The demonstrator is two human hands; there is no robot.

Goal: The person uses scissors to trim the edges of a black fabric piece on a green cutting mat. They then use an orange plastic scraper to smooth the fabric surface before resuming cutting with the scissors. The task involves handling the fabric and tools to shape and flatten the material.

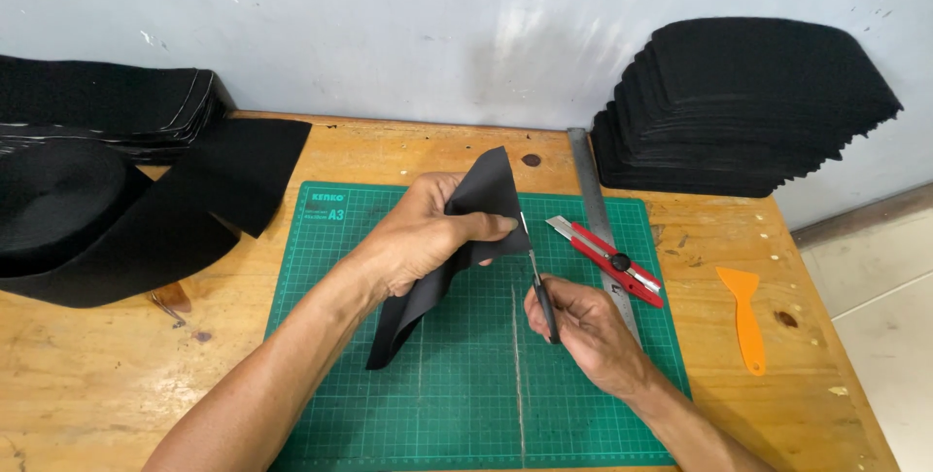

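My left hand (420, 237) grips a piece of black fabric (483, 190) above the green cutting mat (408, 404), folding it so one end points up and the other hangs down to the mat. My right hand (583, 321) holds small black-handled scissors (540, 292), their blades meeting the right edge of the fabric just by my left thumb.
A red utility knife (610, 260) and a steel ruler (589, 185) lie on the mat's right side. An orange plastic scraper (746, 321) rests on the wooden table (97, 375). A stack of black fabric pieces (739, 107) stands back right; a black fabric roll (87, 229) lies left.
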